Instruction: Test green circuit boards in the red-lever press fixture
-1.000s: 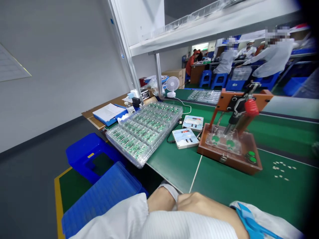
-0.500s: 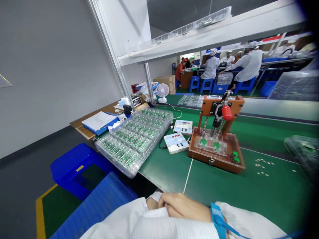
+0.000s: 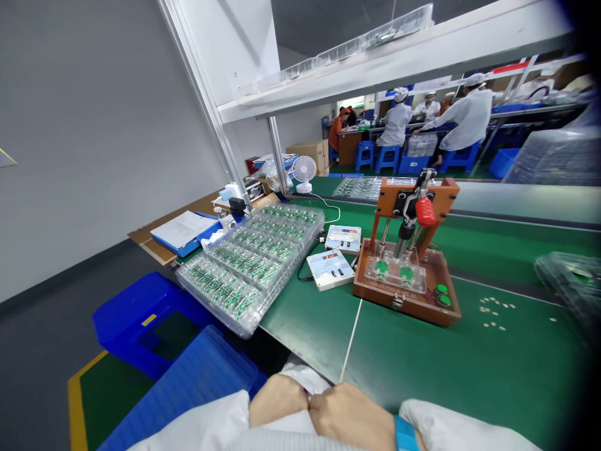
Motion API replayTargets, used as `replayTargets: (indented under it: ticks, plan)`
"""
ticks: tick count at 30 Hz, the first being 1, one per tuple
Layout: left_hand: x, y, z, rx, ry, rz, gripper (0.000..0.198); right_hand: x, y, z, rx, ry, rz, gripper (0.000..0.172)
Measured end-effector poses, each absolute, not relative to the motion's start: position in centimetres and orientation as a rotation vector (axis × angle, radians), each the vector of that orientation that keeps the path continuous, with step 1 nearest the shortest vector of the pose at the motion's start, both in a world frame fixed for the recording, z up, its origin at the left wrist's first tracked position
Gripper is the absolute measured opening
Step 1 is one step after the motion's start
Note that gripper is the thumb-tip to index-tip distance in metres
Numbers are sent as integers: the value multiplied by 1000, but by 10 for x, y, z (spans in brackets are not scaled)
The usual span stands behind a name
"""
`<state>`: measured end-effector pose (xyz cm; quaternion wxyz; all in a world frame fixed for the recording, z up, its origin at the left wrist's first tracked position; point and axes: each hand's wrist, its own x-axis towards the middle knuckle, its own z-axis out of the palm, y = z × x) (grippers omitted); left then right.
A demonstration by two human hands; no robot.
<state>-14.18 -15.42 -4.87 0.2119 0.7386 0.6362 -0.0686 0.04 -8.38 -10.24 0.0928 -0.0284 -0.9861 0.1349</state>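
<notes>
My left hand point(image 3: 278, 399) and my right hand point(image 3: 350, 410) meet at the table's front edge, low in the view. Both have their fingers curled in, with the fingertips touching or nearly so; whether anything small is between them is hidden. A blue band point(image 3: 405, 433) circles my right wrist. Beyond them on the green table point(image 3: 300, 326) stands a brown test fixture point(image 3: 404, 300) with a red-handled clamp point(image 3: 425, 212) and small green boards in its clear holder. Two white meter boxes point(image 3: 330, 269) lie left of the fixture.
Stacked clear trays of green boards point(image 3: 248, 263) overhang the table's left edge. A white fan point(image 3: 304, 174) stands behind them. Small pale pieces point(image 3: 493, 313) lie right of the fixture. A blue stool point(image 3: 136, 326) is at the left. Several people sit at far tables.
My left hand, mostly hidden under the right before, now shows beside it. The right hand has shifted slightly right and down. The view has moved a little.
</notes>
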Motion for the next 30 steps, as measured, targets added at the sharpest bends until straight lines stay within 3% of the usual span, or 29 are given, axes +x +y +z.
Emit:
replayTargets:
  ticks: [4, 8, 12, 17, 20, 22, 25, 30]
  plan:
    - [-153, -163, -45, 2343, 1696, -213, 14, 4, -83, -89, -128, -2918, 194, 23]
    - [-159, -170, -30, 2714, 1701, 393, 25, 11, -81, -66, -107, -2871, 60, 17]
    - [-159, -172, -12, 2166, 1715, 1001, 15, 15, -80, -43, -107, -2875, -36, 14]
    - [-163, -169, 5, 1128, 1575, 1643, 4, 16, -76, -31, -79, -3037, 79, 15]
    - [-169, -170, 23, 695, 1447, 1979, 17, 17, -75, -32, -37, -3117, 105, 14]
    - [-173, -175, 36, 718, 1463, 2066, 20, 18, -76, -33, -20, -3104, 109, 16]
    - [-178, -187, 43, 1072, 1779, 1771, 14, 17, -78, -35, 37, -2981, 102, 14]
    - [-177, -201, 10, 1487, 2110, 307, 19, 11, -84, -45, 223, -2875, 291, 12]
